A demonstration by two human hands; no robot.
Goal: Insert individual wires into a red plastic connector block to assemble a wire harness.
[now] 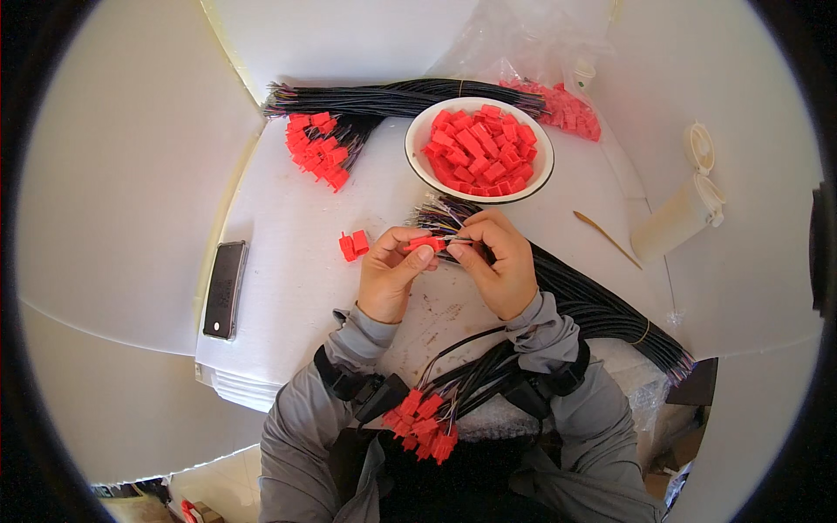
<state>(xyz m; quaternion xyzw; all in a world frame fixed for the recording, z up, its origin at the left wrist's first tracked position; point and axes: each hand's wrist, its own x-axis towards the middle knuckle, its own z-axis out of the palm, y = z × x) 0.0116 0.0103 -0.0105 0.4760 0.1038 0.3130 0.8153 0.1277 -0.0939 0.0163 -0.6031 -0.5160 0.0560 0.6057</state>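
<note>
Pinching a red plastic connector (pixel 425 243) between thumb and fingers, the left hand (pixel 392 272) meets the right hand (pixel 499 261), whose grip is closed on thin wire ends (pixel 459 239) at the connector's mouth. They work above the white surface (pixel 288 261), just below a white bowl (pixel 417 166) of red connectors, with a black wire bundle (pixel 602 309) trailing right.

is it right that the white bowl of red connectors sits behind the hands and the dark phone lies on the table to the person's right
Not quite. The head view shows the dark phone lying on the table's left side, not the right. The white bowl of red connectors does sit behind the left hand and right hand.
</note>
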